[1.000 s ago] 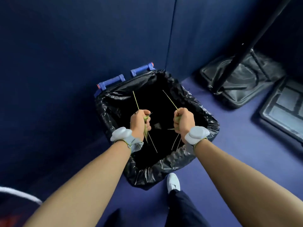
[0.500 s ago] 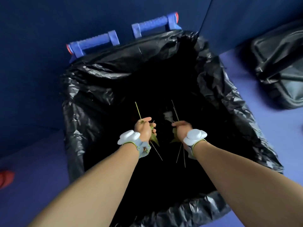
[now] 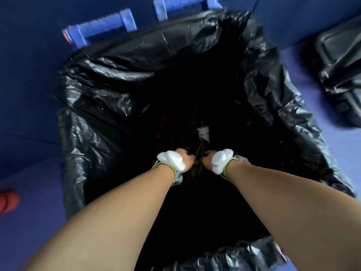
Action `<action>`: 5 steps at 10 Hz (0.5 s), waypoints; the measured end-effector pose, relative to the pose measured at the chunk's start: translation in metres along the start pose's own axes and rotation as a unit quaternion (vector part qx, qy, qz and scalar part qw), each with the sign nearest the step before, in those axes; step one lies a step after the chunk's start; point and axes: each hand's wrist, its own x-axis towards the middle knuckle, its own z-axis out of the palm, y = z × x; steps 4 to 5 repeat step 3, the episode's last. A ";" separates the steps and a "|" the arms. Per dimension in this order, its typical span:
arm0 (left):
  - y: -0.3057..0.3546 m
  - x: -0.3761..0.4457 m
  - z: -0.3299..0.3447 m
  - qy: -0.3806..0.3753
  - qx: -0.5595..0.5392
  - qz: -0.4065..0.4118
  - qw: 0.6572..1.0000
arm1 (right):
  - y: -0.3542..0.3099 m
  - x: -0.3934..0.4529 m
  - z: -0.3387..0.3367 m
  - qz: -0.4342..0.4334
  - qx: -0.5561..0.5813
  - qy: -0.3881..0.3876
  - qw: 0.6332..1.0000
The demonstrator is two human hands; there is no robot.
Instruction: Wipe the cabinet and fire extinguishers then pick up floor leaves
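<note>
Thin leaves (image 3: 197,169) and stems are being held low inside the black bin bag (image 3: 109,106), between the left hand (image 3: 187,160) and the right hand (image 3: 208,160). Their long axes are running roughly away from the person, toward a white container (image 3: 203,132) deeper down. Both hands are being kept curled; their hold on the leaves cannot be made out. The bag's rim is standing well apart on every side.
</note>
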 end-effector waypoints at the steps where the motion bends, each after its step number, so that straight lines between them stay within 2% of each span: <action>1: 0.005 -0.051 -0.031 -0.009 0.168 0.015 0.986 | -0.010 -0.042 -0.024 -0.062 -0.105 -0.007 0.993; 2: 0.015 -0.120 -0.065 0.011 0.229 0.025 0.973 | -0.025 -0.091 -0.050 -0.097 -0.176 0.031 0.979; 3: 0.014 -0.183 -0.093 0.071 0.216 0.076 0.971 | -0.047 -0.147 -0.070 -0.127 -0.222 0.086 0.963; 5: 0.014 -0.183 -0.093 0.071 0.216 0.076 0.971 | -0.047 -0.147 -0.070 -0.127 -0.222 0.086 0.963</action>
